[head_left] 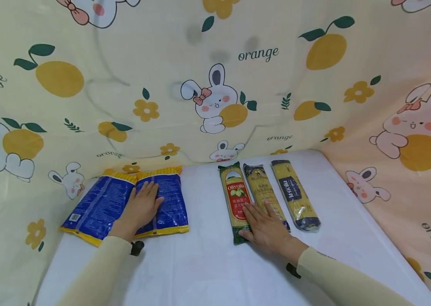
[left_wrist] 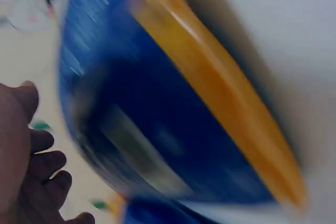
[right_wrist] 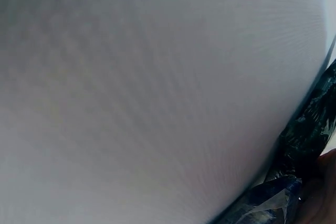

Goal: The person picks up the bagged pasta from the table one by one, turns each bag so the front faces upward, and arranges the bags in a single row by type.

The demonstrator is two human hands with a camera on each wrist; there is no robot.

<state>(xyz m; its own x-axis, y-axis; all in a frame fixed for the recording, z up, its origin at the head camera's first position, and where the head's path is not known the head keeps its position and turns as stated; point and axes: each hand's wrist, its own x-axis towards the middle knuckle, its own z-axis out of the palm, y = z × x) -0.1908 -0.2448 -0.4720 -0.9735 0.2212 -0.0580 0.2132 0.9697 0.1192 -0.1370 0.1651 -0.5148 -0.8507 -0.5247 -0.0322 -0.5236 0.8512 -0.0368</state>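
My left hand point(head_left: 139, 210), fingers extended, lies over the right one of two blue bags point(head_left: 171, 204) with yellow edges. The other blue bag point(head_left: 100, 204) lies against it on the left. In the left wrist view the fingers point(left_wrist: 50, 163) show beside a blurred blue-and-yellow bag point(left_wrist: 157, 129). My right hand point(head_left: 267, 225) spreads over the lower part of two pasta packs: a green-ended one with a red label point(head_left: 234, 195) and a golden one point(head_left: 259, 182). In the right wrist view, a dark green pack end point(right_wrist: 310, 124) shows at the right edge.
To the right of these lies a third pasta pack point(head_left: 296, 195) with a dark blue label. All rest on a white-covered table point(head_left: 204, 263). A cream curtain point(head_left: 154, 63) printed with rabbits and oranges hangs behind and along the sides.
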